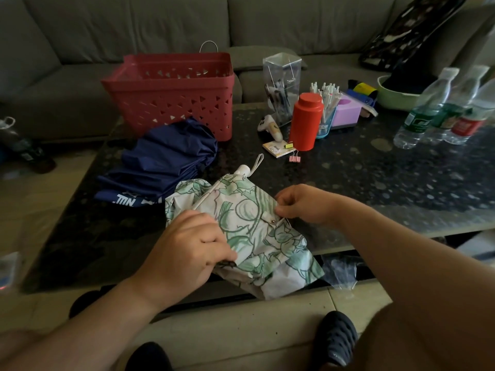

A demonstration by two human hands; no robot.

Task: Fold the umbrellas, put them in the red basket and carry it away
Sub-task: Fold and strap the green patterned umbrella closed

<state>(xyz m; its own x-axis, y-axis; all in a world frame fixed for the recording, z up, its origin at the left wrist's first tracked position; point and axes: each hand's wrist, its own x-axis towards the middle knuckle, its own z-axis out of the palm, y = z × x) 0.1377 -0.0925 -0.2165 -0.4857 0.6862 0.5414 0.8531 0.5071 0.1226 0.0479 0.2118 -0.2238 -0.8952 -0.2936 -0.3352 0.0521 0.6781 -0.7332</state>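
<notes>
On the table (348,167) the red basket (171,95) holds no umbrella yet. The blue umbrella (163,162) lies collapsed beside it. Both hands, left hand (184,250) and right hand (302,204), pinch the floral umbrella (257,231), mid-fold, near the table's front edge.

Your left hand (184,246) grips the floral umbrella (257,236) at the near table (375,183) edge; your right hand (305,204) pinches its strap. The blue umbrella (166,162) lies just beside the red basket (174,92), touching it.
</notes>
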